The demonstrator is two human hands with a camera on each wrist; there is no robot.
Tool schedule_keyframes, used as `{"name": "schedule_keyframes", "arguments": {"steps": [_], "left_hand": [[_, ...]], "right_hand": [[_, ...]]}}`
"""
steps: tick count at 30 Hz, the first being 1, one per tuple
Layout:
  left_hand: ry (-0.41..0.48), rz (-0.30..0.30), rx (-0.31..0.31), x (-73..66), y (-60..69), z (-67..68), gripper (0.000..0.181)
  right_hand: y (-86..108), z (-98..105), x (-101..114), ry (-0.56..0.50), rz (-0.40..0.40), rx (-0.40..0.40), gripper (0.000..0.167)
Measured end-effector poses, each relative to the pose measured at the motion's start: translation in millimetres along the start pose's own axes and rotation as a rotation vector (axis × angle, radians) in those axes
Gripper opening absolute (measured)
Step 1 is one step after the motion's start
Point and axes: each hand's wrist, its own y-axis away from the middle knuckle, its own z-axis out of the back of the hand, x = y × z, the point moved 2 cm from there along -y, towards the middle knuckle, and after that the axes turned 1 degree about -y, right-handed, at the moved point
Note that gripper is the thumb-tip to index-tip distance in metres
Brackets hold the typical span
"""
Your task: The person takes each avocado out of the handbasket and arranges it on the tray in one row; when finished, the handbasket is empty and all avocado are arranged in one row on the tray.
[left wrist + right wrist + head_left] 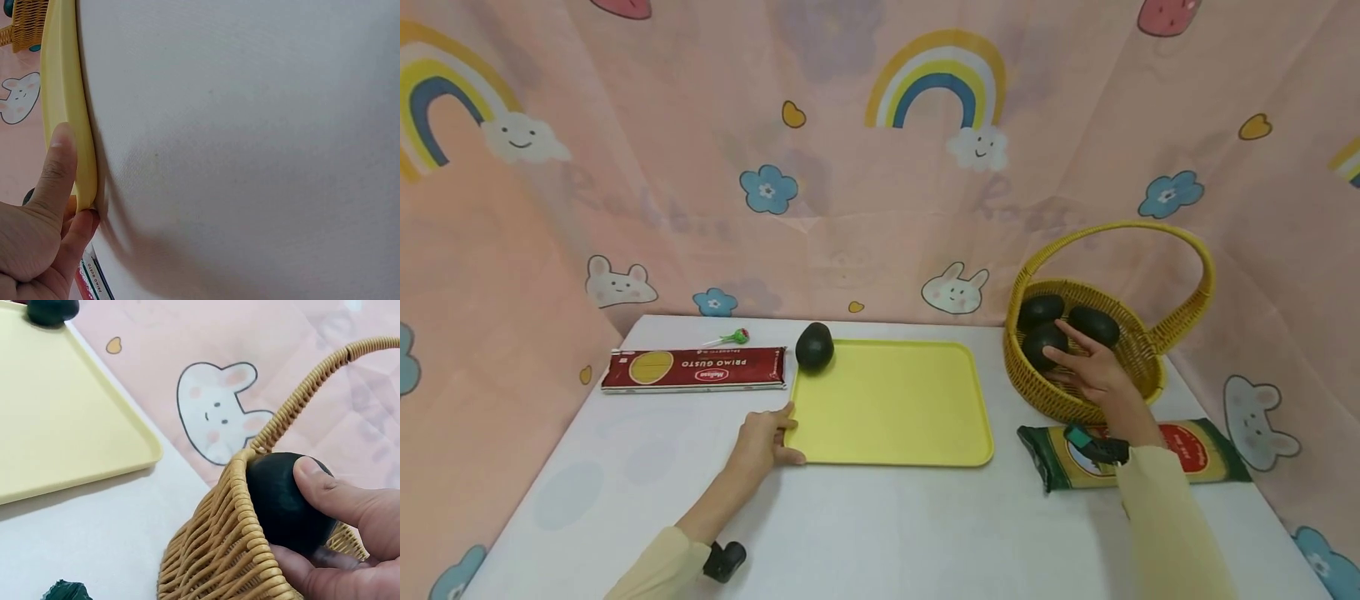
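My left hand [763,440] pinches the near left corner of a yellow tray [891,408], thumb against its rim, as the left wrist view shows. A dark avocado [815,347] sits at the tray's far left corner. On the right, my right hand [1101,375] reaches into a yellow wicker basket [1033,393] with a tall handle. Its thumb and fingers grip one avocado [284,500], close to the basket's rim. Two more dark avocados, a left one [1040,310] and a right one [1093,325], lie behind it in the basket.
A red spaghetti pack [696,369] lies left of the tray, with a green lollipop [737,337] behind it. Under my right wrist is a green and yellow pasta pack [1213,450], partly hidden. A patterned pink cloth [850,233] hangs behind the white table [880,533].
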Motion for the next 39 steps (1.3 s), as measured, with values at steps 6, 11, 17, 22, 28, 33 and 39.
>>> {"name": "schedule_keyframes", "arguments": {"steps": [6,11,17,22,28,33,39], "left_hand": [[-0.004,-0.004,-0.006,0.2,-0.5,1.7,0.061],[0.003,-0.013,-0.009,-1.3,-0.4,2.9,0.06],[0.007,-0.006,-0.007,-3.0,-0.2,3.0,0.061],[0.012,0.012,0.002,-1.7,-0.8,1.4,0.061],[-0.001,-0.013,-0.004,-0.3,-0.6,1.1,0.062],[0.0,-0.011,-0.009,-0.2,-0.2,1.3,0.061],[-0.002,-0.014,-0.006,-0.7,0.8,0.7,0.061]], "right_hand": [[7.8,-0.6,5.9,-0.035,0.044,0.053,0.078],[15.5,-3.2,9.4,-0.054,0.063,0.077,0.076],[29.4,-10.9,12.2,-0.11,0.127,0.132,0.07],[41.3,-20.1,12.7,-0.059,0.139,0.126,0.066],[52.1,-30.6,4.8,-0.023,0.129,0.132,0.066],[54.7,-39.7,-2.5,-0.001,0.138,0.179,0.066],[47.8,-50.8,-15.8,0.104,0.173,0.202,0.067]]}}
